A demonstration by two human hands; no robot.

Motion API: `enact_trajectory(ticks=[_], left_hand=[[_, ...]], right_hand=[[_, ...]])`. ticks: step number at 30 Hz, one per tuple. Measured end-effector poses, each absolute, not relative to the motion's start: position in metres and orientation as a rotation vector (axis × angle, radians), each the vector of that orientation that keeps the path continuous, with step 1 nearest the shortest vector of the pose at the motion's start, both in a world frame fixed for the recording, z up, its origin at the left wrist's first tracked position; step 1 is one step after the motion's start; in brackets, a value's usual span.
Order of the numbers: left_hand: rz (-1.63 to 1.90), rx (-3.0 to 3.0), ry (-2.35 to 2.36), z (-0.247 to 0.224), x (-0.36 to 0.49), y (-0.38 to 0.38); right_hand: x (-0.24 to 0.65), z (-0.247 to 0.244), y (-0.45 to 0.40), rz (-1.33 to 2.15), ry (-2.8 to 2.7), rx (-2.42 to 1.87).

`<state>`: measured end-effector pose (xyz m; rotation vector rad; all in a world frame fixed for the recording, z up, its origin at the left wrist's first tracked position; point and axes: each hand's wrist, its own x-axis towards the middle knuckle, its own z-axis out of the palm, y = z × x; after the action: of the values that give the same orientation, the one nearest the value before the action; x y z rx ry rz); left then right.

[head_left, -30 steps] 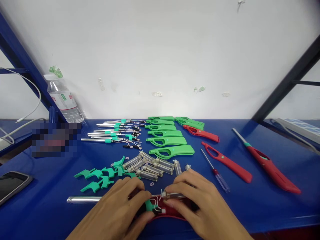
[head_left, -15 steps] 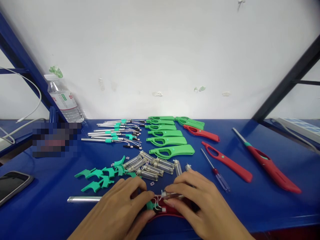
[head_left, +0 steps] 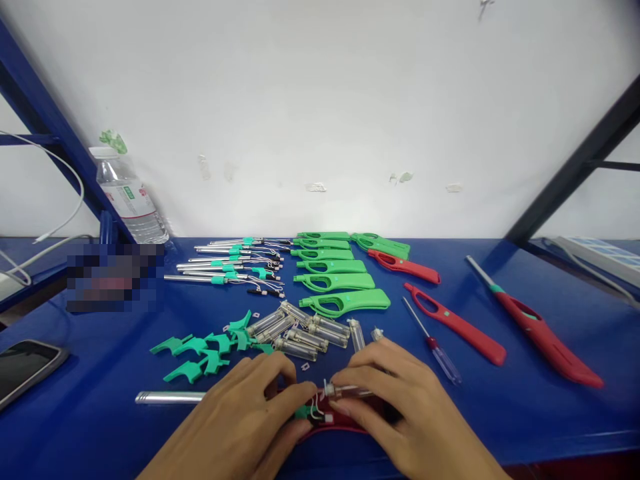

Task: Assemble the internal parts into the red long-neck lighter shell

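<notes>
My right hand (head_left: 407, 407) pinches a clear fuel tank (head_left: 353, 391) by its sides, its pale valve end pointing left. The tank lies over a red lighter shell half (head_left: 340, 421), mostly covered by my hands. Curled around the shell's left part is my left hand (head_left: 245, 407), its index fingertip close to the valve. White wires, a black igniter (head_left: 316, 420) and a green piece (head_left: 302, 412) show between the hands. A metal tube (head_left: 167, 398) sticks out left from beneath my left hand. Beside the valve sits a tiny pinkish clip (head_left: 323, 395).
Behind my hands lie several clear fuel tanks (head_left: 305, 339) and green triggers (head_left: 190, 371). Farther back are metal tube assemblies (head_left: 220, 267) and green shells (head_left: 345, 302). To the right are a screwdriver (head_left: 443, 360), a red shell (head_left: 470, 331) and a whole red lighter (head_left: 540, 333). A phone (head_left: 27, 370) lies left.
My left index fingertip has shifted slightly right, nearer the tank's valve. The right hand still holds the tank in almost the same place.
</notes>
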<state>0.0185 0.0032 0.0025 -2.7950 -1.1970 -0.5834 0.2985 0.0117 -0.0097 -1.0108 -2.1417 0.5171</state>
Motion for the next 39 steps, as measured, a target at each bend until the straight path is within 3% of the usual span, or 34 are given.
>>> enact_trajectory(ticks=[12,39], left_hand=[[-0.732,-2.777,-1.339,0.013,0.033,0.006],[-0.641,-2.841,-1.242,0.005,0.022,0.000]], right_hand=[[0.298,-0.010,0.013,0.498,-2.129,-0.984],[0.297,-0.005,0.008,0.587,-2.149,-1.049]])
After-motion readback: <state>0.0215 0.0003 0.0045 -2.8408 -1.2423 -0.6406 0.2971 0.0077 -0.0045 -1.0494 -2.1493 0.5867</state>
